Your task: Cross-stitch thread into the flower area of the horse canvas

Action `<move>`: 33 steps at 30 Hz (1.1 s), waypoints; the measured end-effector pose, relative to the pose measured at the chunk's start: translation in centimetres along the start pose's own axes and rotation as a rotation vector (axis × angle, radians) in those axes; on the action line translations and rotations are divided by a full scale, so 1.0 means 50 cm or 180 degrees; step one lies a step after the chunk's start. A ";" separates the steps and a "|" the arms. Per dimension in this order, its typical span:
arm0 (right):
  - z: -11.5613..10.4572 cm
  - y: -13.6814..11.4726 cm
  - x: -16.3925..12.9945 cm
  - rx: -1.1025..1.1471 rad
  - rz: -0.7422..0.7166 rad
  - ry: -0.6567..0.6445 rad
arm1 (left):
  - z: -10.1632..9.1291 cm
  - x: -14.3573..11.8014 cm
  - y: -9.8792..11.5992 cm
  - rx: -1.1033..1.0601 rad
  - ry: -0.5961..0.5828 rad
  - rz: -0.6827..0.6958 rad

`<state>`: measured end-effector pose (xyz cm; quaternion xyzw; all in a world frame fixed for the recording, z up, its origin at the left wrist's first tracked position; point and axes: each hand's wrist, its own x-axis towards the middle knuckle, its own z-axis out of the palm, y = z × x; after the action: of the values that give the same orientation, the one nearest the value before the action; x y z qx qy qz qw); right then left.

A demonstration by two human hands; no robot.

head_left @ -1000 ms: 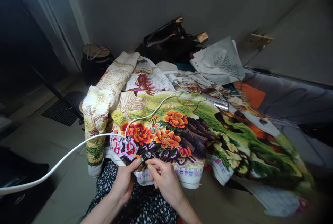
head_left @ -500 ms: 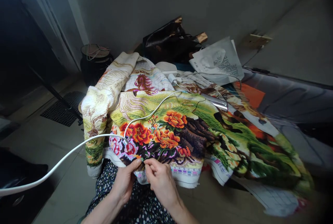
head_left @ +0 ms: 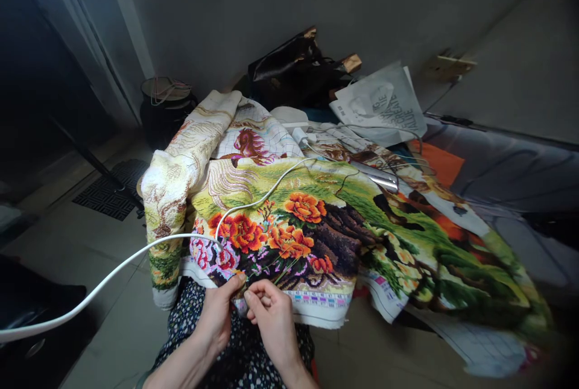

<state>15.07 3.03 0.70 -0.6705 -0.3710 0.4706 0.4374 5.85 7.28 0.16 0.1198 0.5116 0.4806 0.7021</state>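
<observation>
A large cross-stitch cloth (head_left: 289, 241), worked with orange peonies, green ground and brown rock, drapes over the table and my lap. At its lower edge my left hand (head_left: 216, 313) grips the fabric, thumb on top and fingers underneath. Just to the right, my right hand (head_left: 274, 319) is closed in a pinch close to the left thumb. Whatever sits between its fingertips is too small to make out. A thin green thread (head_left: 289, 267) lies over the stitched flowers near the right hand. The printed colour key (head_left: 316, 300) runs along the white border.
A white cable (head_left: 149, 247) crosses from the left over the cloth to a white plug (head_left: 301, 135). A rolled part of the cloth (head_left: 169, 196) lies left. Behind are a dark bag (head_left: 289, 72), a printed paper bag (head_left: 380, 102) and a metallic object (head_left: 382, 179).
My right hand has shifted slightly left and down, its fingertips now lower beside my left thumb. My left hand keeps its hold on the cloth edge.
</observation>
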 end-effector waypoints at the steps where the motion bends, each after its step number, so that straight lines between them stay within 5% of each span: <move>1: 0.001 0.002 0.000 -0.0042 -0.0053 0.0026 | 0.000 -0.001 0.001 0.0003 0.0009 -0.0045; 24: 0.024 0.012 0.004 0.0467 -0.0018 0.0321 | 0.012 -0.010 0.004 -0.0193 -0.0048 -0.0224; 33: 0.018 0.022 0.006 0.0144 -0.0213 0.0285 | 0.011 -0.009 0.004 -0.0270 -0.0030 -0.0194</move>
<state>14.37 3.14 -0.56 -0.6681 -0.3625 0.4335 0.4841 6.21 7.19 0.79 0.0765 0.4909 0.4796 0.7233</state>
